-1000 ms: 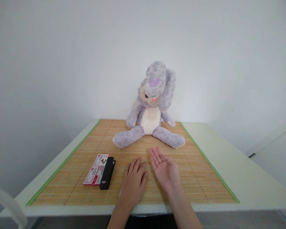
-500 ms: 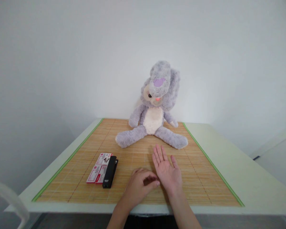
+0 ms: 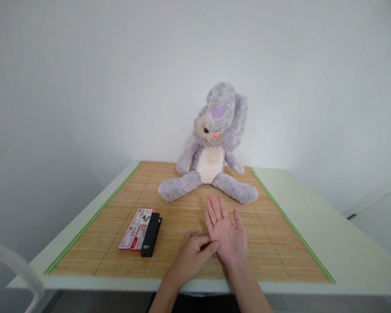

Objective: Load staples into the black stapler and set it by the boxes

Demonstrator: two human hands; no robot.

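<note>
Black stapler [image 3: 151, 234] lying on the bamboo mat [image 3: 263, 234], its long axis pointing away from the viewer, with neither of the hands on it. Red-and-white printed packaging [image 3: 135, 231] lies flat just left of the stapler, which overlaps its edge in this view. To the stapler's right, the two hands meet: the left hand [image 3: 193, 255], nearer the stapler, has thumb and fingers curled at the little-finger edge of the right hand [image 3: 229, 239], which is palm up with fingers extended and nothing visible on it. Whether the left digits clamp that edge or a small thing cannot be told. The step in hand appears to be this hand-to-hand contact alone; taking up the stapler would call for the left hand to part from the right and cross to it. Beyond the stapler and to its right sits a plush rabbit [image 3: 210, 165]; beneath all, the white table [image 3: 313, 221].
</note>
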